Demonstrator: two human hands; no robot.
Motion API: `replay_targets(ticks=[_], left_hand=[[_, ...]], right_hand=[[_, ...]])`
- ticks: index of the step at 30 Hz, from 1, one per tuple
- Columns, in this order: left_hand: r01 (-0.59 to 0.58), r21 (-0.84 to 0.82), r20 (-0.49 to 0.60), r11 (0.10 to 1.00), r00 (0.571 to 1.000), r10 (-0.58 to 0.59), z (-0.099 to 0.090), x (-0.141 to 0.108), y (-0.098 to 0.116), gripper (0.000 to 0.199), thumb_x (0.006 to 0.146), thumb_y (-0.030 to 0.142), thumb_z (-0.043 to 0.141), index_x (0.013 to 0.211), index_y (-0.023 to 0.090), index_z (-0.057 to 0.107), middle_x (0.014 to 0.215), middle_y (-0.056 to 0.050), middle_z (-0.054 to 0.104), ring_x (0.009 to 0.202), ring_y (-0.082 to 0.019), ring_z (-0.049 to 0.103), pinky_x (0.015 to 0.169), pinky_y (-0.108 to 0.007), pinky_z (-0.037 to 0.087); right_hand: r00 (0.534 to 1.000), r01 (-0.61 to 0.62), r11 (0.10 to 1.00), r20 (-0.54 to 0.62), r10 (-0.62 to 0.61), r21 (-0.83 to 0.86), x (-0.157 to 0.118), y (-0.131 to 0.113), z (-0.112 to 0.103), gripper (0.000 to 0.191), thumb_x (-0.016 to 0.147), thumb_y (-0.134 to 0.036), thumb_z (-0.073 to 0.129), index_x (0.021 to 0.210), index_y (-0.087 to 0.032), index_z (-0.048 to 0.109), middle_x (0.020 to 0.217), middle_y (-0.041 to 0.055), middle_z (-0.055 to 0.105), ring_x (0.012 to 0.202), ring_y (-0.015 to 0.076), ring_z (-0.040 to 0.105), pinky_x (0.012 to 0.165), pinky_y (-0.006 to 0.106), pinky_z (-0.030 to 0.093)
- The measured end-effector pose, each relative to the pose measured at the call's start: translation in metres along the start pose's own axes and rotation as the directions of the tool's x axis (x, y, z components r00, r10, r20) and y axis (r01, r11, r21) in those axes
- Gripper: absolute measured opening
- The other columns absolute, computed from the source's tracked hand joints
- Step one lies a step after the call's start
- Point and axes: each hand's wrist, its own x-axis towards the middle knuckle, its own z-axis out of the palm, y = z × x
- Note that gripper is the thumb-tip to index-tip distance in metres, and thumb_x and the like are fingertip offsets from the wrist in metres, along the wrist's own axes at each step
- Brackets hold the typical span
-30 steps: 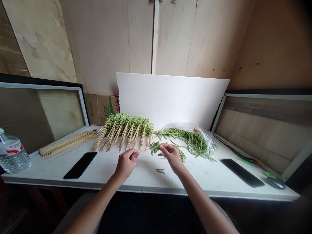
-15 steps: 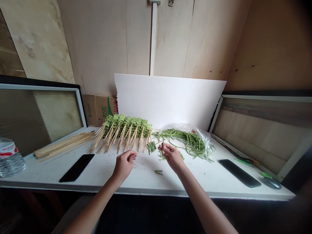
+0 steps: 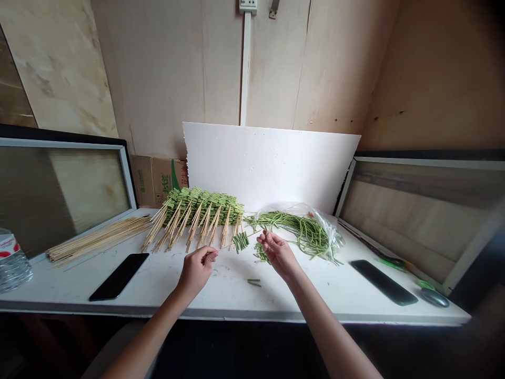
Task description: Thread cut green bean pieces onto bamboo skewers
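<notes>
My left hand (image 3: 200, 266) is closed on a thin wooden skewer that points to the right. Several short green bean pieces (image 3: 240, 242) are threaded side by side on that skewer. Its far end reaches my right hand (image 3: 275, 250), whose fingers pinch a short bean piece (image 3: 265, 230) at the skewer's tip. Beneath and beside my right hand lie loose cut pieces (image 3: 261, 253), partly hidden by it. Two more pieces (image 3: 254, 282) rest on the white table (image 3: 236, 305) nearer to me.
Loaded skewers (image 3: 205, 205) are stacked at the back, with bare skewers (image 3: 98, 237) to their left. Long beans (image 3: 307, 229) lie in a clear bag at right. Phone (image 3: 119, 276), bottle (image 3: 13, 263), black device (image 3: 383, 281) and mouse (image 3: 434, 297) sit toward the sides.
The view has shifted slightly, so the table items appear a little further left and lower. Both hands keep their hold, and the bean piece in my right hand is now tilted at the skewer's tip.
</notes>
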Motion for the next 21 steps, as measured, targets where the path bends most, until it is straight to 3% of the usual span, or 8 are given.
replay_targets(ticks=[5,8,11,15,21], left_hand=[[0.009,0.012,-0.004,1.000,1.000,-0.009,-0.001,0.001,-0.002,0.020,0.094,0.025,0.054,0.086,0.018,0.071,0.073,-0.004,0.073,0.069,-0.018,0.069,0.067,-0.026,0.052],[0.015,0.022,-0.008,1.000,1.000,-0.015,-0.002,0.002,-0.006,0.020,0.093,0.026,0.054,0.086,0.019,0.071,0.072,-0.003,0.072,0.068,-0.018,0.068,0.067,-0.026,0.051],[0.026,0.030,0.000,0.999,1.000,-0.026,-0.002,0.002,-0.012,0.019,0.093,0.027,0.055,0.086,0.019,0.071,0.072,-0.003,0.072,0.068,-0.018,0.067,0.066,-0.026,0.050],[0.033,0.042,0.022,0.999,0.999,-0.034,0.000,0.000,-0.018,0.021,0.094,0.029,0.054,0.086,0.018,0.071,0.072,-0.004,0.072,0.068,-0.019,0.068,0.066,-0.026,0.050],[0.050,0.051,0.025,0.997,0.998,-0.052,0.001,0.000,-0.023,0.021,0.093,0.028,0.055,0.086,0.018,0.071,0.072,-0.004,0.072,0.068,-0.019,0.067,0.067,-0.026,0.050]], right_hand=[[0.999,-0.004,1.000,-0.047,0.002,-0.029,0.003,-0.013,-0.011,0.037,0.067,-0.044,0.091,0.094,-0.024,0.077,0.095,0.0048,0.075,0.098,0.0231,0.070,0.075,0.030,0.057],[0.989,0.017,0.975,-0.139,-0.049,-0.221,0.005,-0.028,-0.033,0.042,0.065,-0.044,0.092,0.098,-0.022,0.077,0.096,0.0072,0.077,0.092,0.0245,0.070,0.068,0.031,0.056],[0.957,0.036,0.836,-0.221,-0.186,-0.548,0.008,-0.035,-0.058,0.038,0.069,-0.048,0.087,0.094,-0.020,0.079,0.093,0.0098,0.078,0.083,0.0253,0.070,0.060,0.032,0.051],[0.938,0.014,0.538,-0.175,-0.298,-0.843,0.013,-0.026,-0.083,0.025,0.073,-0.045,0.081,0.081,-0.021,0.081,0.085,0.0104,0.079,0.075,0.0271,0.070,0.065,0.037,0.051],[0.934,-0.045,0.453,-0.198,-0.296,-0.890,0.018,0.000,-0.091,0.024,0.073,-0.042,0.077,0.076,-0.019,0.080,0.077,0.0097,0.078,0.071,0.0266,0.070,0.064,0.034,0.048]])
